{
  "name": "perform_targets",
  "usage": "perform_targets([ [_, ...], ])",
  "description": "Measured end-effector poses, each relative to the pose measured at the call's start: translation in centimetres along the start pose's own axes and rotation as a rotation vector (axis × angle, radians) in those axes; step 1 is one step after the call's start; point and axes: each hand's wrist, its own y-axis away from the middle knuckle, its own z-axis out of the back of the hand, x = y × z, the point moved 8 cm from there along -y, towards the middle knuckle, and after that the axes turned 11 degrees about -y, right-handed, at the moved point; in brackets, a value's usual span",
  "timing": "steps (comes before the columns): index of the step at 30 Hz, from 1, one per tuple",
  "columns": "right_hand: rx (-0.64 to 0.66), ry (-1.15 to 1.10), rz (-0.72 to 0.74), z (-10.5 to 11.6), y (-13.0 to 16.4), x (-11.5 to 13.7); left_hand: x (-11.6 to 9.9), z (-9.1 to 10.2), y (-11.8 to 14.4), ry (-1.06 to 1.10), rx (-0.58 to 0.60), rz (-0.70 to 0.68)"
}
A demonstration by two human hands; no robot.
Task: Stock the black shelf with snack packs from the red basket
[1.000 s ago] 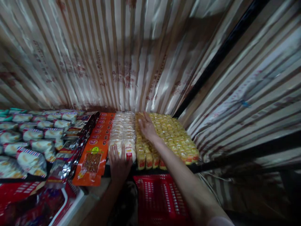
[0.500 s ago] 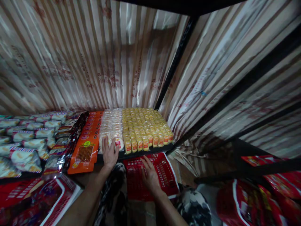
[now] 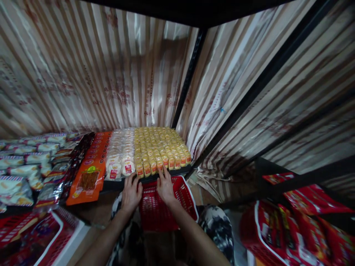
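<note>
Rows of small yellow wrapped snacks (image 3: 161,147) with red labels stand packed together on a dark shelf. Beside them on the left are rows of white round snacks (image 3: 120,155) in clear wrappers. My left hand (image 3: 131,193) is at the shelf's front edge, fingers apart, just below the corner where the white and yellow rows meet. My right hand (image 3: 165,187) reaches over a red basket (image 3: 183,201), its extended fingertips at the front yellow packs; whether they touch I cannot tell. Both hands hold nothing visible.
Left along the shelf lie orange pretzel-stick bags (image 3: 87,177), dark foil bags (image 3: 57,177) and white-and-blue snack bags (image 3: 19,188). A filled red basket (image 3: 51,236) is at lower left. Red packets (image 3: 316,199) and another basket (image 3: 256,229) are at right. Striped sheeting (image 3: 124,66) hangs behind.
My left hand has come down off the front white packs to the shelf edge. My right hand has risen from over the basket to the yellow packs. The view has shifted right.
</note>
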Motion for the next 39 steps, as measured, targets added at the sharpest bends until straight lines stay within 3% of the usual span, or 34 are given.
perform_targets([
  [6,0.041,-0.001,0.028,0.6,0.9,-0.3,0.0,-1.0,0.5,-0.048,0.050,0.001],
  [10,0.025,-0.040,0.037,2.0,1.4,-1.1,-0.8,-0.7,0.5,-0.086,0.029,0.005],
  [13,-0.033,-0.068,-0.006,3.5,1.5,-3.0,-3.5,-1.0,0.4,-0.041,0.050,-0.083],
  [16,-0.114,-0.113,-0.072,5.1,1.2,-5.5,-7.0,-2.7,0.2,0.024,0.144,-0.151],
  [19,-0.163,-0.157,-0.091,6.3,0.7,-7.2,-9.6,-4.7,-0.4,0.035,0.226,-0.121],
  [22,-0.153,-0.171,-0.084,6.8,0.4,-8.2,-10.9,-6.2,-1.3,0.008,0.261,-0.047],
  [29,-0.061,-0.148,-0.053,6.3,-0.1,-8.7,-10.9,-7.5,-2.0,-0.066,0.250,-0.014],
  [39,-0.038,-0.130,-0.041,5.8,-0.8,-8.6,-10.7,-8.1,-1.7,-0.035,0.262,-0.061],
])
